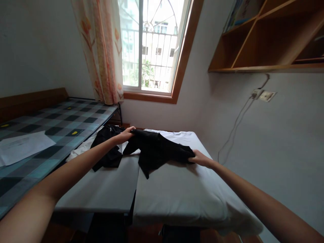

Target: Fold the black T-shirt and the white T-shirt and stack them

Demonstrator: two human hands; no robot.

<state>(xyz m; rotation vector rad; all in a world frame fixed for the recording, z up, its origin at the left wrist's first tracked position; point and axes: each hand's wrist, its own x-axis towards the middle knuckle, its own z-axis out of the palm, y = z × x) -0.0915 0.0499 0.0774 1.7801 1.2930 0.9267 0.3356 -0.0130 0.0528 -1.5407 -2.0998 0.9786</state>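
A black garment is stretched between my two hands over the white-covered table; its exact kind is hard to make out. My left hand grips its far left end, fingers closed on the cloth. At the opposite end, my right hand is closed on the bunched right edge. The middle of the garment sags, and a pointed corner hangs down toward the white cloth. Beyond my left forearm lies a crumpled pile of black clothing, partly hidden by that arm.
A bed with a checked mattress stands at the left, with a paper sheet on it. A grey tabletop adjoins the white cloth. Behind are a curtain and window. A wooden shelf and power cord occupy the right wall.
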